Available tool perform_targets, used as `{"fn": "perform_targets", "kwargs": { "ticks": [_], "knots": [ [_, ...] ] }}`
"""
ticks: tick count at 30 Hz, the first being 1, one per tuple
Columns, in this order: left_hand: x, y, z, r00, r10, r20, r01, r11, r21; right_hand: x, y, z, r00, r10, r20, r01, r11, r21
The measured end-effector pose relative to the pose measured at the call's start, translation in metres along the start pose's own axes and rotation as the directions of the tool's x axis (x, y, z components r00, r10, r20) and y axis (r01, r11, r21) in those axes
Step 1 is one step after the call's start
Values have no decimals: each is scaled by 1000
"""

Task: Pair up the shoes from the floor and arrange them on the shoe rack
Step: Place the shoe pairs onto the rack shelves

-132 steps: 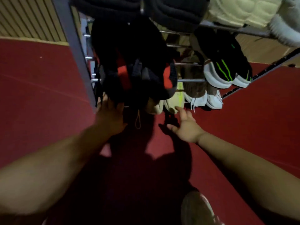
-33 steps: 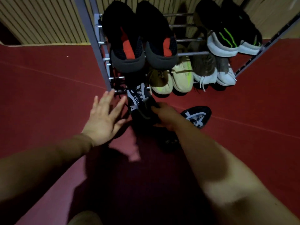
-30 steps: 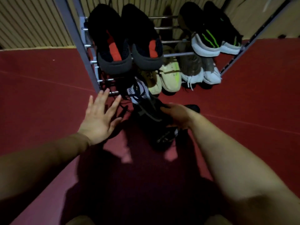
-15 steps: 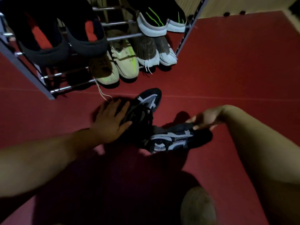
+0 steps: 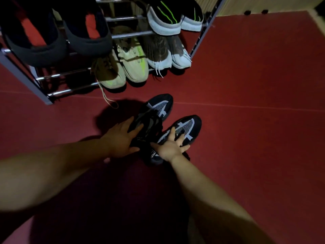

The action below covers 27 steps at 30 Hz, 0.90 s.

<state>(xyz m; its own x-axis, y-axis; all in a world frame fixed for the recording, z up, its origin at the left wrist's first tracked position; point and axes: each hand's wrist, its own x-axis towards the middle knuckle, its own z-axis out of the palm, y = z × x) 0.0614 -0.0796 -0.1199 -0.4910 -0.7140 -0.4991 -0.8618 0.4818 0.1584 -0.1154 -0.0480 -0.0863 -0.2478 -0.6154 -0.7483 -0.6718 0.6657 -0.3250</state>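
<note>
1. The left shoe [image 5: 158, 106] and the right shoe [image 5: 188, 124] lay side by side on the floor [image 5: 246, 138], just in front of the rack [image 5: 44, 92].
2. I saw the left hand [image 5: 119, 140] flat on the left shoe and the right hand [image 5: 169, 147] flat on the right shoe, fingers spread, gripping nothing.
3. Lifted so, a shoe could slip.
4. The loose lace [image 5: 105, 97] before the rack could snag.

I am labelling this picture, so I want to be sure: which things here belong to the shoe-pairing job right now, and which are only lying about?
In the job: left black shoe, under left hand; right black shoe, under right hand; rack.

Lying about: red-black pair, yellow pair, brown pair, green-striped pair, all on the rack; loose lace.
</note>
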Motion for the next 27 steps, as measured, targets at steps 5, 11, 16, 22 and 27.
{"fn": "perform_targets", "kwargs": {
  "ticks": [5, 11, 16, 22, 27],
  "knots": [
    [9, 0, 5, 999, -23, -32, 19, 994, -106, 10, 17, -5, 929, -357, -92, 340, 926, -164],
    [-11, -2, 12, 981, -86, -173, 49, 976, -212, 27, 16, -12, 857, -512, 55, 510, 829, -230],
    [-44, 10, 27, 951, -221, -215, 134, 924, -358, 36, 6, -7, 767, -626, 142, 632, 699, -333],
    [-40, 16, 7, 901, -405, -155, 261, 791, -554, 11, -9, 8, 896, -399, -193, 382, 916, -120],
    [-21, 21, -1, 920, -386, 74, 363, 762, -536, 5, 7, 28, 961, -255, -103, 231, 952, -202]
  ]
}}
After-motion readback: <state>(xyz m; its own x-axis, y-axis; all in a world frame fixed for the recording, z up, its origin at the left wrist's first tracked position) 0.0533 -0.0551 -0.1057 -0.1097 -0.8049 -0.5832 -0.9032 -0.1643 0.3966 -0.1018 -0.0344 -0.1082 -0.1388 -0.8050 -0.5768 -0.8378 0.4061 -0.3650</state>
